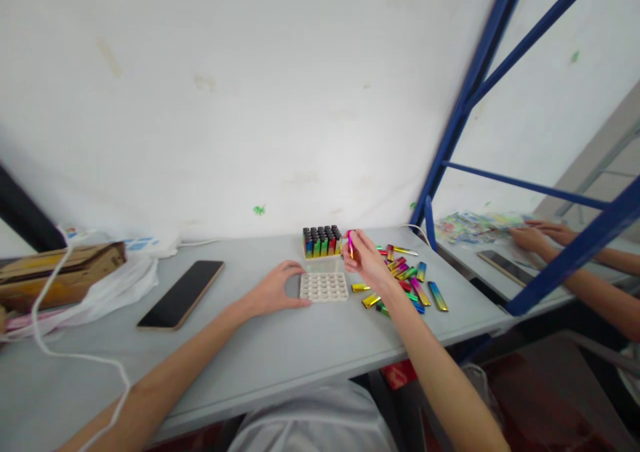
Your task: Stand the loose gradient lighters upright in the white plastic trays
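Note:
A white tray [324, 287] with rows of small compartments lies on the grey table. My left hand [281, 288] holds its left edge between thumb and fingers. In my right hand [362, 257], above the table right of the tray, is a shiny pink metallic case [351, 244]. Behind the tray stands a block of upright lighters [321, 243] with black tops and coloured bodies. Loose shiny cases [420, 291] in yellow, green, blue, red and pink are scattered to the right, partly hidden by my right forearm.
A black phone [182, 295] lies left on the table. Farther left are a cardboard box [75, 272], plastic wrapping and a white cable [37, 319]. A blue metal frame [453, 119] rises at the right; beyond it another person's hands [543, 237] are over a second table.

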{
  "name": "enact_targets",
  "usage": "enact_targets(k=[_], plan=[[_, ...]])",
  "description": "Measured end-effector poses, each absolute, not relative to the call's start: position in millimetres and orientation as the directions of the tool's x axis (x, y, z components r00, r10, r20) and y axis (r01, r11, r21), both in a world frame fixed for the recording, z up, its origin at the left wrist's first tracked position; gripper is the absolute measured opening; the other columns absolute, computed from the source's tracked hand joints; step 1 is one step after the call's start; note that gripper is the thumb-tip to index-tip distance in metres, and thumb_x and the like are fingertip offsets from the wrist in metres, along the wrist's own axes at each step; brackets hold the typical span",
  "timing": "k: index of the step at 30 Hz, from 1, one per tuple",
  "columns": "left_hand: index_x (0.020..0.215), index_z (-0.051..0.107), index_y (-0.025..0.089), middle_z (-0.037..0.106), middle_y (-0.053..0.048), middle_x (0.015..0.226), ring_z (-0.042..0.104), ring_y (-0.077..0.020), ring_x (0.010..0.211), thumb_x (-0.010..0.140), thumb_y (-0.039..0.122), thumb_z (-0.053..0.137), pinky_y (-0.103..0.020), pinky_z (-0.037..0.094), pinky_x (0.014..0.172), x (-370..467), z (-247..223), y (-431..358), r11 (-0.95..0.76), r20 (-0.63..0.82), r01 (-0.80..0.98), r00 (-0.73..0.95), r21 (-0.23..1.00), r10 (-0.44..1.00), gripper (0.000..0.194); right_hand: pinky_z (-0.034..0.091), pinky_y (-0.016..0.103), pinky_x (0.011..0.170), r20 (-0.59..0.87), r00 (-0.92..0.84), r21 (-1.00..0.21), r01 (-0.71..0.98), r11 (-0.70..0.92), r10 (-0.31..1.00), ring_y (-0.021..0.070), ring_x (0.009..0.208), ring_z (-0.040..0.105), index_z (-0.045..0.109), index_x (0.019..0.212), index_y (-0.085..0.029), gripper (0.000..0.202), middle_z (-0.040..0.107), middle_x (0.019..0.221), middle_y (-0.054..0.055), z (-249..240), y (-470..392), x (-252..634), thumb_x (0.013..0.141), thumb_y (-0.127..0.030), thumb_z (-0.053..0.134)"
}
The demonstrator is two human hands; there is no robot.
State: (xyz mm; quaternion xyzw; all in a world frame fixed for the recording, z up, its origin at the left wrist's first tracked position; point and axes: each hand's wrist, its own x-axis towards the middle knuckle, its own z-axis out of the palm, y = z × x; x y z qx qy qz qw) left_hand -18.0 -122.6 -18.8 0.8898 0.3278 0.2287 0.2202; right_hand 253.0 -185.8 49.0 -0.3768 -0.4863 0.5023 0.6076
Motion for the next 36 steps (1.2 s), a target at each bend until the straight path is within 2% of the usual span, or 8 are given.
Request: enact_targets(k=[3,7,11,18,23,28,33,36], plan=[[0.131,0.071,0.021,0.07,-0.014,0.137,0.069,-0.0365,0.13,0.078,0.063,0.091,-0.051,0.051,0.122,-16.4,-18.3,-130.7,-0.681,0.284,0.479,0.66,0.555,0.696,0.07,0.017,0.024,0.047,0.175,0.045,-0.963,-0.2,0.18,0.984,0.0099,0.048,0.021,0.052,0.087,-0.027,0.061,0.033,0.06,-0.01,49.7,-188.3,235.6,0.085,-0.085,0.071],[0.13,0.07,0.021,0.072,-0.013,0.134,0.07,-0.0363,0.126,0.077,0.062,0.092,-0.051,0.052,0.12,-15.1,-18.1,-142.6,-0.685,0.295,0.472,0.658,0.555,0.693,0.07,0.011,0.028,0.047,0.014,0.075,-0.977,-0.209,0.03,0.997,0.0111,0.048,0.011,0.032,0.069,-0.027,0.07,0.018,0.054,-0.009,46.2,-188.7,222.3,0.091,-0.089,0.054],[0.126,0.071,0.022,0.073,-0.012,0.13,0.07,-0.0355,0.123,0.076,0.062,0.093,-0.05,0.053,0.117,-11.9,-18.5,-147.1,-0.69,0.288,0.466,0.67,0.554,0.684,0.068,0.008,0.027,0.044,-0.093,0.122,-0.975,-0.211,-0.066,0.988,0.0106,0.047,0.008,0.029,0.064,-0.027,0.064,0.018,0.052,-0.009,40.9,-190.0,220.5,0.097,-0.078,0.049],[0.125,0.073,0.022,0.072,-0.012,0.13,0.07,-0.036,0.124,0.074,0.067,0.093,-0.052,0.053,0.118,-11.8,-21.0,-144.3,-0.688,0.29,0.478,0.663,0.546,0.69,0.071,0.009,0.024,0.043,-0.063,0.078,-0.975,-0.22,-0.044,0.995,0.0076,0.045,0.01,0.037,0.061,-0.025,0.062,0.02,0.053,-0.01,37.4,-189.3,221.2,0.098,-0.072,0.053],[0.128,0.074,0.022,0.069,-0.013,0.137,0.068,-0.0372,0.131,0.072,0.069,0.093,-0.052,0.052,0.122,-13.0,-24.7,-142.3,-0.68,0.282,0.478,0.661,0.556,0.695,0.075,0.029,0.024,0.048,0.094,0.031,-0.973,-0.208,0.098,0.995,0.0096,0.049,0.033,0.064,0.083,-0.023,0.057,0.041,0.061,-0.007,29.0,-182.8,218.9,0.093,-0.079,0.066],[0.125,0.075,0.022,0.066,-0.015,0.146,0.066,-0.0385,0.137,0.066,0.069,0.097,-0.052,0.049,0.126,-14.4,-29.5,-137.7,-0.659,0.277,0.489,0.641,0.571,0.716,0.079,0.054,0.031,0.071,0.264,0.003,-0.964,0.018,0.264,0.964,0.0185,0.077,0.064,0.073,0.103,-0.023,0.051,0.068,0.083,0.0,11.7,-175.2,219.8,0.089,-0.072,0.075],[0.124,0.076,0.023,0.072,-0.012,0.142,0.069,-0.0377,0.134,0.065,0.063,0.1,-0.052,0.051,0.124,-15.0,-28.7,-135.8,-0.642,0.288,0.458,0.628,0.615,0.723,0.075,0.061,0.041,0.097,0.311,-0.069,-0.943,0.102,0.317,0.948,0.0278,0.102,0.079,0.073,0.106,-0.021,0.049,0.083,0.103,0.009,5.9,-174.8,220.2,0.083,-0.062,0.085],[0.127,0.075,0.024,0.077,-0.01,0.135,0.072,-0.0371,0.128,0.065,0.06,0.1,-0.051,0.055,0.119,-13.4,-23.9,-139.1,-0.627,0.304,0.449,0.601,0.637,0.739,0.076,0.063,0.044,0.099,0.339,-0.048,-0.932,0.121,0.342,0.94,0.03,0.105,0.082,0.072,0.112,-0.022,0.046,0.086,0.106,0.01,7.0,-177.6,218.7,0.087,-0.058,0.083]])
